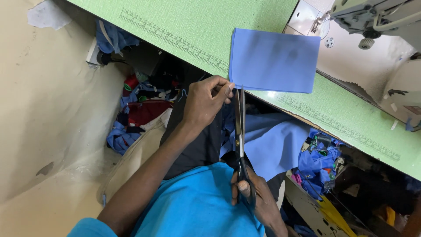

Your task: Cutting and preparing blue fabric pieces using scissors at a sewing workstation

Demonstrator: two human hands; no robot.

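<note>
Head view: the left hand (pixel 206 103) pinches the near corner of the blue fabric piece (pixel 274 60), its grip closed there. The right hand (pixel 254 193) grips the scissors (pixel 240 140), blades open just beside that corner. Fabric lies on the green worktop (pixel 193 26), near the sewing machine (pixel 377 22); scraps (pixel 318 160) below.

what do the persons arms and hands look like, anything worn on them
Both hands are bare: no gloves, rings or watch show on the left hand or the right hand. The left forearm is uncovered from the wrist to near the elbow, where a short bright turquoise sleeve begins, the same colour as the shirt. The right arm is mostly out of view.
</note>
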